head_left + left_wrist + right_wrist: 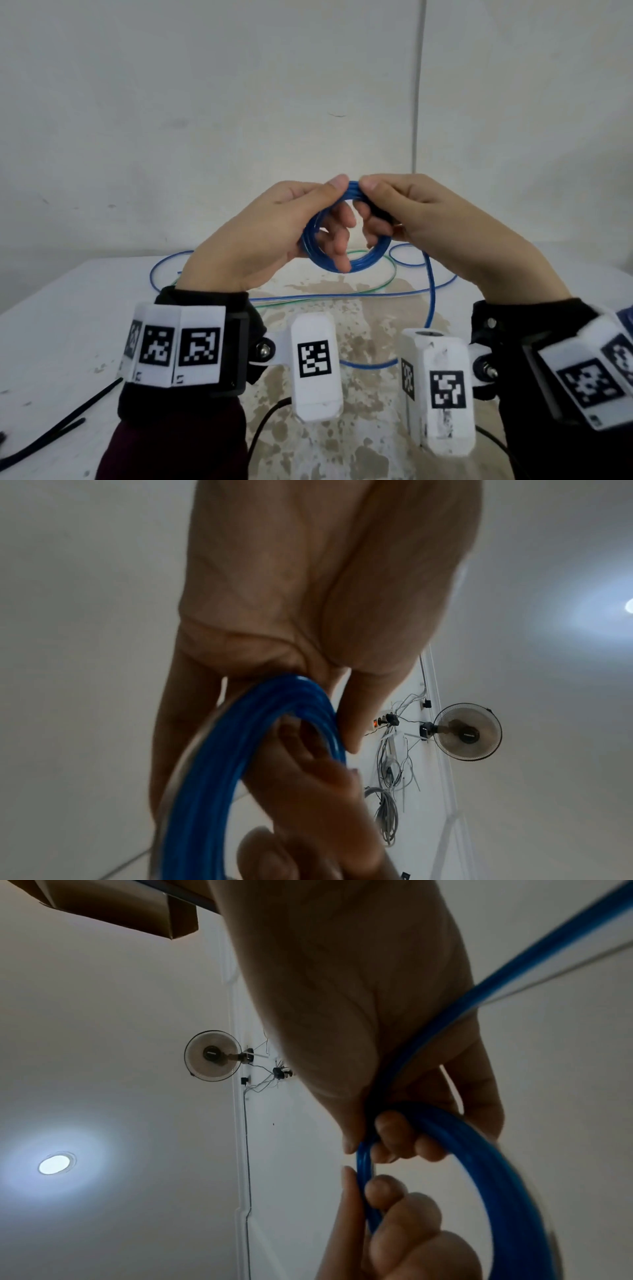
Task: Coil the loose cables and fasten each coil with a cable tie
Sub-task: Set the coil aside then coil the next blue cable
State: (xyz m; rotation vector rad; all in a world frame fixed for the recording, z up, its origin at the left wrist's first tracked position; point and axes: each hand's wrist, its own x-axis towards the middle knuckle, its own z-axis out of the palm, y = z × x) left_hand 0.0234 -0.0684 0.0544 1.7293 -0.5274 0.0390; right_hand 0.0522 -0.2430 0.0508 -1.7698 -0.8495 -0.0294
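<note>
- The blue coil (346,236) is held up in the air above the worktop (68,325), between both hands, in front of the pale wall (205,102).
- The left hand (260,236) pinches the top of the coil with the thumb against the fingers (337,236); the other fingers pass through the ring and lie spread inside it.
- The right hand (428,219) pinches the same top stretch just beside the left thumb, its fingers (371,229) curled through the ring.
- In the right wrist view the blue coil (479,1164) runs between thumb and curled fingers, and a loose blue strand leaves it toward the upper right corner.
- In the left wrist view the blue coil (246,750) lies bundled across the left hand (325,588), held under the thumb.
- The loose blue cable (430,291) hangs from the coil down to the worktop and lies there in wide loops, beside a thin green cable (376,274).
- The worktop's far edge meets the wall behind the loops; its left edge slants toward the lower left.
- Black cable ties (51,435) lie near the left front edge, well apart from the loops.
- The worktop's middle is stained brown.
</note>
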